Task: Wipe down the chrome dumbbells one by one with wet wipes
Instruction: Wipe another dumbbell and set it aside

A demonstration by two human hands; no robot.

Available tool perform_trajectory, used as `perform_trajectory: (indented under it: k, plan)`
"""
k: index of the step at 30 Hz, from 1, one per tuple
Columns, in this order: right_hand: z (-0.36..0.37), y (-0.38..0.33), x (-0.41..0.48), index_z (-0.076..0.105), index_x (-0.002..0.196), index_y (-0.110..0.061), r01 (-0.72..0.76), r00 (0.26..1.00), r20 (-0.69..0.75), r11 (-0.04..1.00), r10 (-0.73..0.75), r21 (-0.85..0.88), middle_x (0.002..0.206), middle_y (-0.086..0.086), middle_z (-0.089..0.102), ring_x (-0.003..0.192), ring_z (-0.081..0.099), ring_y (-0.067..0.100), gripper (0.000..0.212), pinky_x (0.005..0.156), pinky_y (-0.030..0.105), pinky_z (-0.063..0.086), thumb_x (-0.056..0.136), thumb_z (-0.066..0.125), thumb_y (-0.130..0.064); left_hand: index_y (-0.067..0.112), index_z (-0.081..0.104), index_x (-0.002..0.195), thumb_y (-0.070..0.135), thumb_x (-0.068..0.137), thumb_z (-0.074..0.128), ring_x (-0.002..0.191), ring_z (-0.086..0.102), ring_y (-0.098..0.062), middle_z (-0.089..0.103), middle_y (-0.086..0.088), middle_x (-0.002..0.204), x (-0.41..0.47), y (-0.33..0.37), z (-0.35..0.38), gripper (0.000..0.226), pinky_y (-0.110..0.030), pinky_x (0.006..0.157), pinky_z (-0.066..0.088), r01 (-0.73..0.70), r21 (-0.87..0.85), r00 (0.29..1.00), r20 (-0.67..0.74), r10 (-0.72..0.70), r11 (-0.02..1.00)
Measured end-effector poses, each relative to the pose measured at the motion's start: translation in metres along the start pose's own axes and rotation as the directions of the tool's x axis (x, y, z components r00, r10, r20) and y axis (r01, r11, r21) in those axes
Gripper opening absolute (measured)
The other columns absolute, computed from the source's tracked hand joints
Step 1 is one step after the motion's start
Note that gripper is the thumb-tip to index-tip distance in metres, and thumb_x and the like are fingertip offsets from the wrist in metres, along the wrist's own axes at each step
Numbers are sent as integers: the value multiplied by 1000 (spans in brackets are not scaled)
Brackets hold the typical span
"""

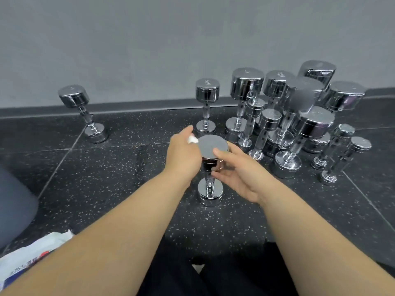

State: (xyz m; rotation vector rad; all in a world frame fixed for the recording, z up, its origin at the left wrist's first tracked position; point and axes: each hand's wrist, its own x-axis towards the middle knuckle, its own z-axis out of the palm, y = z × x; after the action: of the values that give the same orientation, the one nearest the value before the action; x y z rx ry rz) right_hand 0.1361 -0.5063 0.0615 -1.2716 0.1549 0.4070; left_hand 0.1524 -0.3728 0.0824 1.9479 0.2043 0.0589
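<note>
Your left hand [183, 154] pinches a crumpled white wipe [192, 139] in its fingertips, holding it against the far left rim of the dumbbell [209, 144] at its top head. Your right hand [239, 174] grips that same head from the right, with the thumb lying on the flat top and the fingers curled round the side below. The dumbbell stands upright on the dark speckled floor [106, 178], dead centre, just in front of you. Beyond it a second dumbbell [207, 90] stands on end near the grey wall [149, 50]. A lone dumbbell [73, 96] stands far left, and a tight cluster of dumbbells [316, 122] crowds the far right. Near left, by your forearm, lies a pack of wipes [32, 253].
</note>
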Motion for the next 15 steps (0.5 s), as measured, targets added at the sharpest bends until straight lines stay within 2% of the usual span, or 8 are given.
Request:
perform_trajectory:
  k: [1,3,5,8,10,12,14,15]
  plan:
    - [1,0,-1,59,126,-27,17,1000,-7,1000,-17,-4,101,0,66,82,60,14,32,82,28,53,94,63,-30,29,46,140,7,98,45,113,51,-13,51,6,134,-1,0,-3,48,-25,84,37,-103,23,993,-62,104,994]
    - [2,-3,0,60,127,-33,84,987,-123,982,-106,-168,112,-8,66,93,61,10,31,86,27,49,96,60,-30,31,48,126,11,96,54,101,59,-12,57,14,114,-4,3,-4,37,-25,77,47,-300,36,949,-87,302,953]
    - [1,-7,4,61,124,-39,205,937,-226,943,-266,-260,125,-14,62,110,57,2,36,94,23,43,95,59,-19,28,55,103,14,92,63,97,58,-7,58,17,107,-4,2,1,19,-26,82,49,-399,99,916,10,400,911]
    - [2,-14,5,71,107,-34,358,894,-197,906,-403,-228,128,-12,63,115,54,-6,35,86,10,42,94,56,-5,28,70,91,26,87,73,114,44,-6,50,22,114,1,-4,7,6,-22,97,36,-459,229,888,147,436,858]
    - [4,-16,6,76,100,-22,401,892,-135,892,-432,-210,117,-8,71,108,63,-2,26,82,12,48,94,58,-4,36,72,98,33,86,74,120,38,-5,46,27,113,5,-7,5,13,-22,100,31,-468,199,876,233,422,861]
    - [4,-16,6,77,94,-22,402,885,-138,880,-444,-254,103,-7,75,99,68,6,21,80,17,53,91,65,-4,41,67,100,33,80,79,122,41,-8,47,26,116,7,-9,1,25,-28,105,36,-440,92,868,297,397,893]
    - [3,-14,8,76,90,-28,350,854,-199,815,-480,-462,97,-12,73,93,67,6,24,82,23,53,88,68,-6,34,55,111,31,69,87,122,44,-12,47,17,122,8,-12,-2,53,-33,104,41,-392,85,889,291,353,916]
    - [3,-14,9,74,90,-29,315,824,-221,747,-521,-585,98,-17,69,94,64,4,24,87,24,51,88,67,-6,32,46,121,31,66,89,122,44,-12,45,13,127,10,-14,-1,70,-32,103,41,-361,104,906,273,323,927]
